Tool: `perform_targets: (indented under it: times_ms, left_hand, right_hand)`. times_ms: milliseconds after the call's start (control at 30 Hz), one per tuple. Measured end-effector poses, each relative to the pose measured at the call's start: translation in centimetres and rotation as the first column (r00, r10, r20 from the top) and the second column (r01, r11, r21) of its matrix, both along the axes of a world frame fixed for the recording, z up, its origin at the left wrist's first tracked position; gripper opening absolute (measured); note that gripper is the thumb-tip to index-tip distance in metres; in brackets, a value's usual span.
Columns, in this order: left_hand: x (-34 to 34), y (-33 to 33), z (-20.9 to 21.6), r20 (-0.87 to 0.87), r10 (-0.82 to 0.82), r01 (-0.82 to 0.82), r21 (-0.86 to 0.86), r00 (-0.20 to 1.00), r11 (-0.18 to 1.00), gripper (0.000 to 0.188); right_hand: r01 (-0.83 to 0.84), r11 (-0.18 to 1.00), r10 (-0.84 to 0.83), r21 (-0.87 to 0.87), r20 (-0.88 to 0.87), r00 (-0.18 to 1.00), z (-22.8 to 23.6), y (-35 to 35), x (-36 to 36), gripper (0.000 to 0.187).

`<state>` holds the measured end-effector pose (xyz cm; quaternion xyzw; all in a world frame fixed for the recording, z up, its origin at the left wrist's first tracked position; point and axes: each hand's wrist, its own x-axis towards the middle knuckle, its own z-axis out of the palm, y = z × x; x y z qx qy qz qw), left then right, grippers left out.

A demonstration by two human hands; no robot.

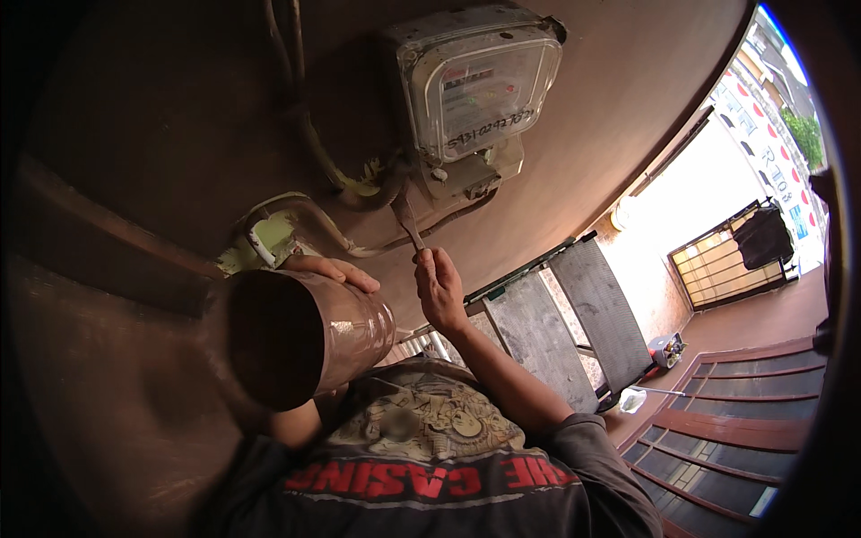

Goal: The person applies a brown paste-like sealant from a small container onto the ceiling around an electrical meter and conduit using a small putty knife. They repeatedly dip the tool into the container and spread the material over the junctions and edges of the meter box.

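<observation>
Brown-painted wall (161, 117) fills most of the view, curved by the lens, with an electricity meter (475, 90) in a clear cover mounted high on it. Just below the meter, the right hand (439, 287) is closed in a pinch around the handle of a narrow paintbrush (408, 220), whose bristles point up and touch the wall right beneath the meter's lower edge, beside a grey cable (318, 152) that loops down from above. Left of and lower than that hand, the left hand (336, 269) lies curled over the top rim of a cylindrical paint tin (305, 336), fingers wrapped along the rim; the tin is coated in the same brown paint and its open mouth faces the camera, dark inside. Just above the tin, below and left of the meter, a patch of pale unpainted wall (269, 238) shows around a white conduit. Below both hands is the person's dark T-shirt (430, 448) with a printed picture and red lettering. Far below the meter to the right lie grey stair steps (574, 323), a reddish tiled floor (762, 318), a metal gate (726, 260) and dark window louvres (735, 430).
</observation>
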<state>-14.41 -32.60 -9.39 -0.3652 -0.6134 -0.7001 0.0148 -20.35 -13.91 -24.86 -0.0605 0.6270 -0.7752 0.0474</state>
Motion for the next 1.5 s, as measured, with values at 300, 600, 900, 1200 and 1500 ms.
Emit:
perform_targets:
  times_ms: [300, 600, 900, 1200, 1500]
  left_hand:
    - [0.4, 0.9, -0.7, 0.0, 0.058, -0.057, 0.094, 0.998, 0.994, 0.091]
    - [2.2, 1.0, -0.3, 0.224, 0.156, -0.234, 0.38, 0.962, 0.895, 0.057]
    - [2.6, 1.4, 1.9, 0.018, 0.128, -0.119, 0.519, 0.992, 0.846, 0.07]
    - [3.5, -2.0, 0.4, 0.146, 0.174, -0.226, 0.532, 0.974, 0.816, 0.075]
    - [3.7, -3.0, 0.1, 0.112, 0.194, -0.222, 0.617, 0.975, 0.755, 0.076]
  right_hand:
    - [-0.124, 0.99, 0.126, -0.071, 0.021, 0.992, 0.3, -1.0, -0.1, 0.029]
    - [0.154, 0.756, 0.074, 0.636, -0.317, 0.945, 10.8, 7.9, 5.2, 0.02]
    - [0.289, 0.661, 0.291, 0.692, -0.591, 0.752, 27.4, 7.9, 1.5, 0.011]
    - [0.408, 0.515, 0.737, 0.754, -0.633, 0.239, 31.0, 0.3, -5.1, 0.009]
    - [0.503, 0.517, 0.765, 0.693, -0.637, 0.091, 30.5, 0.0, -5.9, 0.012]
